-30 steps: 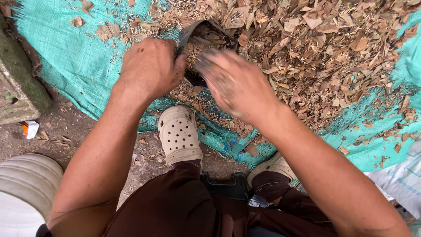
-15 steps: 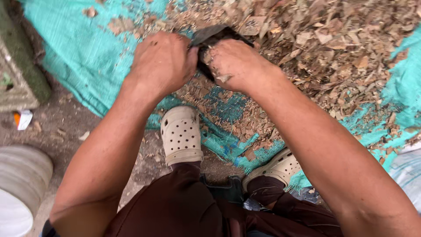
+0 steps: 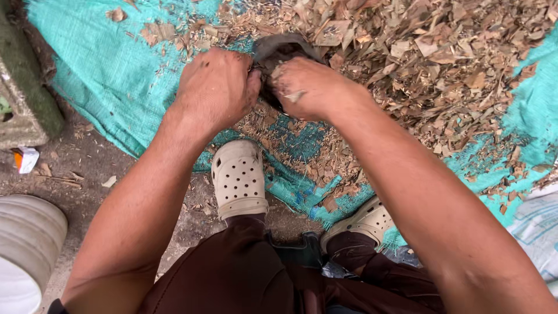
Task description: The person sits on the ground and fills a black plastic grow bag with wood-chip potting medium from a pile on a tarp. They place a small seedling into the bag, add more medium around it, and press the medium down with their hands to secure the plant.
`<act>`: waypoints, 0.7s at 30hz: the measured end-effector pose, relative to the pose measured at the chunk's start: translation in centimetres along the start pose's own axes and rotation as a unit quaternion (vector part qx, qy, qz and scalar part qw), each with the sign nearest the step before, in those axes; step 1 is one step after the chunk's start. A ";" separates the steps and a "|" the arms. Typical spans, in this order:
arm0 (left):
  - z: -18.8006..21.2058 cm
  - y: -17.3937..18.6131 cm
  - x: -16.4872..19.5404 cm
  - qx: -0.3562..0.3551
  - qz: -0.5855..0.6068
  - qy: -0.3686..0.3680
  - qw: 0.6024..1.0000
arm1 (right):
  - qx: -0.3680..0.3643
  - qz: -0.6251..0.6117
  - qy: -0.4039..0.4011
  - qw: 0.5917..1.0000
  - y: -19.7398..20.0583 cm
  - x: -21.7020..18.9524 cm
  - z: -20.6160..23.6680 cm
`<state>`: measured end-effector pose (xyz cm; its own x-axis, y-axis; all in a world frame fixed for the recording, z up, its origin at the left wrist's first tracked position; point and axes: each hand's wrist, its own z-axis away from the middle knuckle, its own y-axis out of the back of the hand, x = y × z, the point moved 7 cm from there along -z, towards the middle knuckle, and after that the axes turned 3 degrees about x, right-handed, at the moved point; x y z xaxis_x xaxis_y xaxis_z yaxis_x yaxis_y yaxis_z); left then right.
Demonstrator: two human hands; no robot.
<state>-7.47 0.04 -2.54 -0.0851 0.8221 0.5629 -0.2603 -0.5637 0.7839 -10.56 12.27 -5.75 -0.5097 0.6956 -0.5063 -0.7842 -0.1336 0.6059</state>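
A small black bag [image 3: 278, 47] stands on a teal woven tarp [image 3: 104, 75], at the edge of a heap of dry brown leaf and wood chips [image 3: 430, 52]. My left hand [image 3: 216, 87] grips the bag's left rim, fingers closed. My right hand [image 3: 308, 87] is curled over the bag's mouth, pressing chips into it; bits of chip stick to the fingers. Most of the bag is hidden behind both hands. I am crouched, with my two pale perforated clogs [image 3: 238, 177] at the tarp's near edge.
Bare dirt ground [image 3: 81, 168] lies left of the tarp. A mossy concrete block [image 3: 23, 99] stands at the far left, with a small orange and white scrap [image 3: 24, 158] beside it. A white bucket [image 3: 26, 244] is at bottom left, a white woven sack [image 3: 537, 227] at right.
Both hands have come together over the bag. My right hand moved in from the chips beside it and now covers its opening; the left hand still holds the rim.
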 end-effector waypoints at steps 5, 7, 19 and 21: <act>0.0 -0.1 -0.6 -0.019 -0.015 0.024 0.999 | 0.030 0.021 0.042 0.998 0.9 -0.5 1.8; -0.2 0.6 -0.8 -0.006 -0.027 0.008 1.000 | 0.171 -0.047 0.123 0.976 2.7 -0.8 5.2; 1.3 0.2 8.1 0.023 -0.070 -0.162 0.984 | 0.479 -0.217 -0.210 0.824 -5.7 3.5 12.7; 0.7 -2.7 8.9 -0.045 -0.124 -0.205 0.970 | 0.415 -0.334 -0.260 0.805 -7.8 4.6 11.4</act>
<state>-6.83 8.83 0.61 0.3766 0.8200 0.4311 -0.3082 -0.3279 0.8930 -2.74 24.55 -5.81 0.3143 0.6476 -0.6941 -0.2057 0.7603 0.6162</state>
